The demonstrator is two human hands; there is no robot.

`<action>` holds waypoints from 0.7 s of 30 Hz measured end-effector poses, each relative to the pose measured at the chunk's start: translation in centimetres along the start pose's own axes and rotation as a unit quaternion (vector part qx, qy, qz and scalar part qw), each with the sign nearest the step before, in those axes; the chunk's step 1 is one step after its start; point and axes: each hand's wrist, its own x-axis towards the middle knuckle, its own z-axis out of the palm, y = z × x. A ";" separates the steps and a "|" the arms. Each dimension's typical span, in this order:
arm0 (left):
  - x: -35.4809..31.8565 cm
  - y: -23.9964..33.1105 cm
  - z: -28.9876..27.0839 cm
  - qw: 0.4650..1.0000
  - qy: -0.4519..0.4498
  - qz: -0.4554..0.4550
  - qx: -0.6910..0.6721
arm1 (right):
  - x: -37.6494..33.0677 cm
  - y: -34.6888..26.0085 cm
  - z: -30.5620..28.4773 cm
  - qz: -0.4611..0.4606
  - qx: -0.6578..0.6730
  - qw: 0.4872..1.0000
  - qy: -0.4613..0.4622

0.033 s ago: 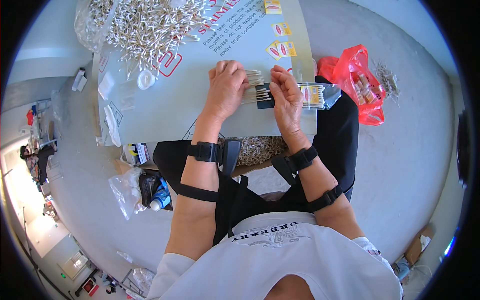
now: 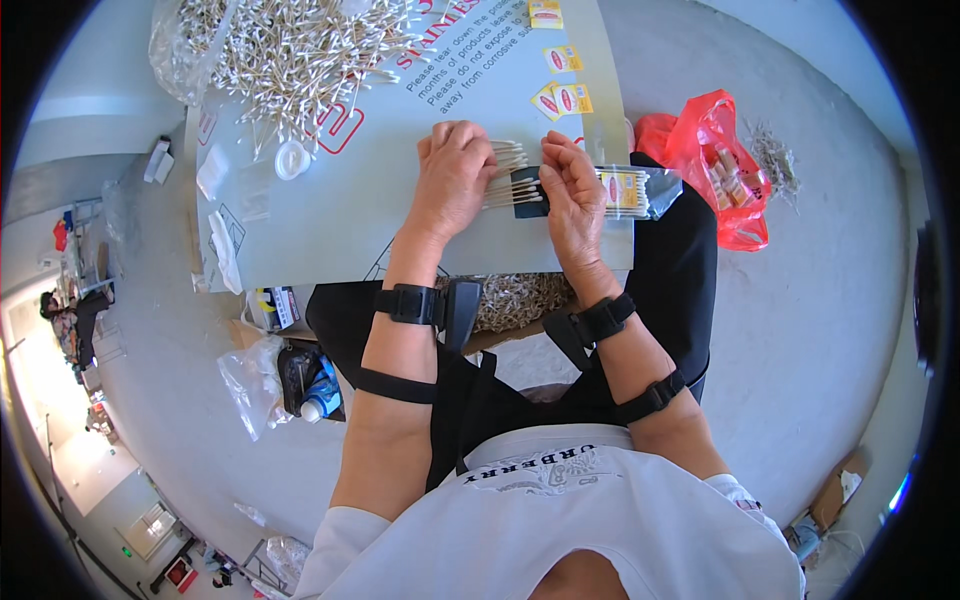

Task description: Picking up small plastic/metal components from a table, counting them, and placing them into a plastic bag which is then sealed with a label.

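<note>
Over the sheet-covered table my left hand (image 2: 452,182) has its fingers closed around the ends of a small bunch of cotton swabs (image 2: 512,191), which fan out toward the right. Several more cotton swabs (image 2: 510,155) lie just above that bunch. My right hand (image 2: 575,195) is curled across a clear plastic packet (image 2: 660,192); its grip is partly hidden. Inside the packet are a yellow card (image 2: 620,188) and a row of swabs, and it reaches past the table's right edge. A dark strip (image 2: 530,198) shows between my hands, under the swab tips.
A big heap of loose cotton swabs (image 2: 300,60) lies at the far left by a clear bag (image 2: 185,50). Nearby is a white round lid (image 2: 292,160). Yellow cards (image 2: 572,98) lie along the right. On the floor, a red bag (image 2: 700,140) holds small packs. Loose swabs fill a box (image 2: 515,300) below the table.
</note>
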 end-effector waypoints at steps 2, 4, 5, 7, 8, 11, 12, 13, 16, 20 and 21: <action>-0.1 0.0 -0.2 1.000 0.009 -0.011 0.004 | 0.0 -0.1 0.1 0.006 0.008 1.000 0.000; -0.1 0.0 -0.3 1.000 0.016 -0.021 0.006 | 0.0 -0.1 0.1 0.011 0.013 1.000 0.003; -0.1 0.0 -0.3 0.999 0.015 -0.019 0.024 | 0.0 -0.1 0.0 0.006 0.011 1.000 0.003; -0.1 -0.1 -0.4 0.999 0.014 -0.017 0.043 | 0.0 -0.1 0.1 0.001 0.010 1.000 0.002; -0.1 -0.1 -0.3 0.998 0.014 -0.017 0.052 | 0.0 -0.1 0.1 0.000 0.009 1.000 0.001; 0.0 0.2 -0.3 0.997 -0.007 -0.026 0.068 | 0.0 0.0 -0.1 0.000 0.008 1.000 0.004; -0.1 0.3 -0.3 0.996 -0.027 -0.037 0.077 | -0.1 0.0 0.0 0.000 0.010 1.000 0.005; 0.0 0.3 -0.2 0.996 -0.027 -0.037 0.077 | 0.0 -0.1 0.0 0.001 0.010 1.000 0.005; -0.1 0.5 0.7 0.997 0.041 -0.007 0.071 | -0.1 -0.2 -0.1 -0.004 -0.010 1.000 0.004; -1.2 2.1 2.6 0.989 -0.057 -0.037 0.133 | -0.1 -0.2 -0.1 0.002 0.047 0.999 0.026; -1.8 2.6 3.0 0.987 -0.072 -0.039 0.138 | -0.3 -0.3 -0.1 0.006 0.066 0.997 0.036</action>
